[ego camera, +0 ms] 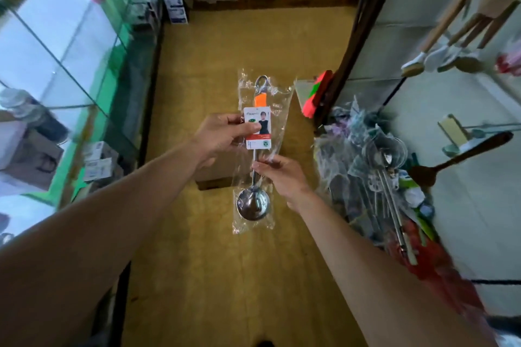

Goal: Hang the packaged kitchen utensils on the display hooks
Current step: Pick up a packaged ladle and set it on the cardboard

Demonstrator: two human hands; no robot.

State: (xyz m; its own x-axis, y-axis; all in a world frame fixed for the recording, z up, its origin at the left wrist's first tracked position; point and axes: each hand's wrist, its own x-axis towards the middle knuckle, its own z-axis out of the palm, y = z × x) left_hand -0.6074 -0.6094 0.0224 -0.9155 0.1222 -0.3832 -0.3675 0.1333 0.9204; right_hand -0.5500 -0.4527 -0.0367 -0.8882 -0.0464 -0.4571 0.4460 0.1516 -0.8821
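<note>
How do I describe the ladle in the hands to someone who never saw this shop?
Over the yellow-brown aisle floor, the left hand and right hand hold one clear bag. Inside is a steel ladle, bowl nearest the person. Its orange handle end and white picture card set it apart from the heaped utensils.

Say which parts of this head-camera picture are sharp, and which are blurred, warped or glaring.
Head view: the bagged ladle, the left hand and the right hand are fairly sharp at the centre. Head view: the glass cabinet on the left and the hanging utensils at upper right smear with motion blur. Head view: the wide lens bends the edges, and the bag shows small glints.
</note>
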